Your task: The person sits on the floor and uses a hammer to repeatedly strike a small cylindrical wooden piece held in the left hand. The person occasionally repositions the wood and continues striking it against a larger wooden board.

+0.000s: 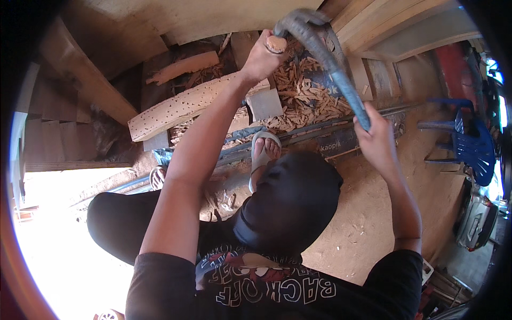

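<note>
My left hand (262, 63) is closed round the wooden handle (276, 44) of a chisel-like tool with a metal ring near its butt; its far end is hidden. My right hand (376, 133) grips the lower end of a hammer (341, 77) with a long blue-grey handle. The hammer's dark head is smeared by motion and hangs beside the wooden butt; whether they touch I cannot tell. Below my left forearm lies a pale wooden beam (184, 109) pitted with many small dark marks, resting on blocks.
Wood chips (306, 98) cover the ground past the beam, and a rough wood slab (186, 68) lies behind it. My sandalled foot (265, 149) is close to the grey block (265, 104). Large boards (373, 24) rise at the far side. A blue plastic chair (472, 141) stands at right.
</note>
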### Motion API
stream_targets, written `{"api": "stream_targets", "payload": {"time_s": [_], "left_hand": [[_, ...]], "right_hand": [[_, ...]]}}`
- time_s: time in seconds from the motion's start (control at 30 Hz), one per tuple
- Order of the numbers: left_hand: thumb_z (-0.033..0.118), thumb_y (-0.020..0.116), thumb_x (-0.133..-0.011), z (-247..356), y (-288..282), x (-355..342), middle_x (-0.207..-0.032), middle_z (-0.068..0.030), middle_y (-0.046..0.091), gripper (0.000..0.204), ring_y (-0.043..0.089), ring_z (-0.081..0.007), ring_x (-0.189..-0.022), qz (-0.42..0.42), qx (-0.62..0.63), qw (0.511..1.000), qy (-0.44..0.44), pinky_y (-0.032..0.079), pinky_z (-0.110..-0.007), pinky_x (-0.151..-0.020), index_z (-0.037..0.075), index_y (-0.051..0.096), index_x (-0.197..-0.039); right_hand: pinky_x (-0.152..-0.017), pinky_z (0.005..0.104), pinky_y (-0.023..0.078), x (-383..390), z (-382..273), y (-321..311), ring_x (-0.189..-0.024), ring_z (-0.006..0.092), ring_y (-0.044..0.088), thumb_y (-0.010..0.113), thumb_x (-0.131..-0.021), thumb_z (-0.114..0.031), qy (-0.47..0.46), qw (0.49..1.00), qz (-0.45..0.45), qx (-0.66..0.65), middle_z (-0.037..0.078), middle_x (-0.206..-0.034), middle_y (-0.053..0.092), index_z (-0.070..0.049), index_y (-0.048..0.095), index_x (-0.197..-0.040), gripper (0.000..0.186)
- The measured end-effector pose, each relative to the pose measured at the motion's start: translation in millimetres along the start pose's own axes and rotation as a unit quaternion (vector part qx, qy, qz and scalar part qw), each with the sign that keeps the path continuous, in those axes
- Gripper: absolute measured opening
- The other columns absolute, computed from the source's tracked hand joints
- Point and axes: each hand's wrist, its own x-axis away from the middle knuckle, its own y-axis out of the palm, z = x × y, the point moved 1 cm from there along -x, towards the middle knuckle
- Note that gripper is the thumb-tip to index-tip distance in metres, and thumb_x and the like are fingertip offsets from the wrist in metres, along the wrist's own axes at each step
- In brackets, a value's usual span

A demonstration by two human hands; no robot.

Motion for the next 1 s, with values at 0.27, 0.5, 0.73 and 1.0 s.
{"api": "stream_targets", "payload": {"time_s": [0.27, 0.5, 0.73, 1.0], "left_hand": [[0.014, 0.073, -0.082, 6.2, -3.7, 5.6, -0.091, -0.0098, 0.067, 0.029, 0.065, -0.0183, -0.086, -0.021, -0.043, 0.999, 0.006, 0.053, -0.034, -0.082, -0.001, 0.058, -0.101], [0.013, 0.069, -0.082, 7.4, -4.5, 6.2, -0.085, -0.0104, 0.068, 0.021, 0.063, -0.0170, -0.080, -0.043, -0.037, 0.998, -0.013, 0.052, -0.034, -0.078, -0.002, 0.061, -0.095], [0.011, 0.069, -0.080, -1.5, -4.0, 6.7, -0.087, -0.0104, 0.070, 0.018, 0.064, -0.0194, -0.079, -0.045, -0.018, 0.999, 0.017, 0.052, -0.035, -0.078, 0.000, 0.064, -0.092], [0.012, 0.068, -0.081, 0.4, -6.1, 6.5, -0.086, -0.0120, 0.070, 0.017, 0.066, -0.0219, -0.079, -0.029, -0.005, 1.000, 0.006, 0.053, -0.036, -0.078, -0.001, 0.064, -0.091]], "right_hand": [[-0.062, 0.0294, 0.047, -0.9, -14.7, -18.3, -0.068, 0.0099, 0.057, 0.066, -0.095, -0.013, 0.058, 0.982, 0.122, -0.129, 0.004, -0.074, 0.062, -0.003, 0.061, -0.104, 0.015], [-0.065, 0.0350, 0.050, 11.0, -12.2, -9.5, -0.074, 0.0213, 0.068, 0.063, -0.095, -0.012, -0.041, 0.999, -0.024, -0.021, 0.015, -0.080, 0.067, -0.001, 0.060, -0.106, 0.016], [-0.048, 0.0314, 0.043, 16.4, -25.5, -31.8, -0.054, 0.0097, 0.053, 0.066, -0.097, -0.016, 0.075, 0.957, 0.183, -0.214, 0.000, -0.071, 0.058, -0.007, 0.058, -0.103, 0.013], [-0.054, 0.0300, 0.043, 20.2, -18.6, -0.8, -0.057, 0.0123, 0.056, 0.066, -0.093, -0.009, -0.046, 0.995, 0.074, 0.043, 0.004, -0.063, 0.054, -0.005, 0.060, -0.099, 0.010]]}}
